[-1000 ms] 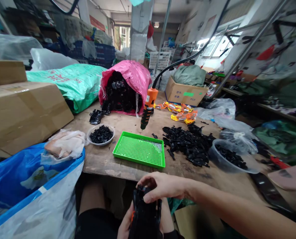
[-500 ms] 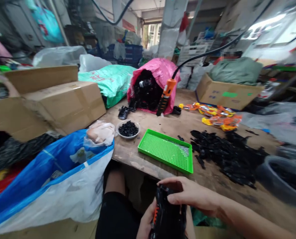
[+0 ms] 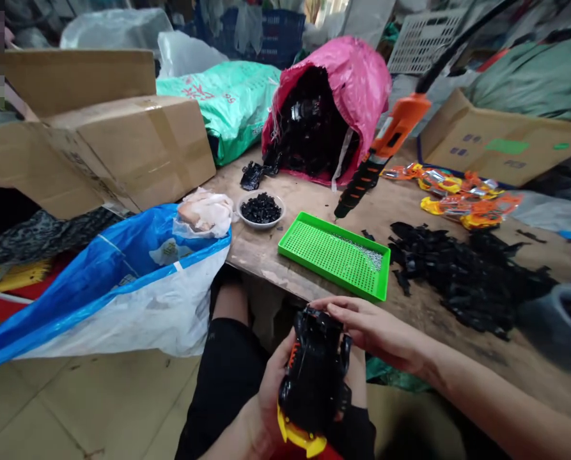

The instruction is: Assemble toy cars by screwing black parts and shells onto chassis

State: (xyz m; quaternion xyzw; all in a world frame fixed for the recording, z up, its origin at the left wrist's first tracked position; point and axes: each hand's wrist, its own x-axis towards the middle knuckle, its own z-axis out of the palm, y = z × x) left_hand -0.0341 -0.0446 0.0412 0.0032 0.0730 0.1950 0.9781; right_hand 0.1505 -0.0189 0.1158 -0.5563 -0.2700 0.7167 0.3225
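Observation:
A black toy car [image 3: 311,377] with a yellow end piece and an orange strip on its side lies over my lap, what looks like its underside facing up. My left hand [image 3: 272,383] is closed around its left side. At the far end of the car, my right hand [image 3: 362,322] has its fingers bent over the edge; the fingertips are partly hidden. Just beyond the hands sits a green perforated tray [image 3: 309,259] with small silvery screws [image 3: 374,255] in its right part. An orange and black electric screwdriver [image 3: 381,153] hangs on its cable, tip above the tray's far edge.
A bowl of small black parts [image 3: 261,209] stands left of the tray. Black plastic pieces [image 3: 467,275] are heaped to the right, with orange and yellow parts [image 3: 477,204] behind. A pink sack [image 3: 362,70], cardboard box [image 3: 146,147] and blue-white bag [image 3: 170,319] surround the table.
The view has tipped downward and come closer. The toy car's yellow end now shows. My right hand has shifted from above the car to its far end, and the screwdriver appears nearer.

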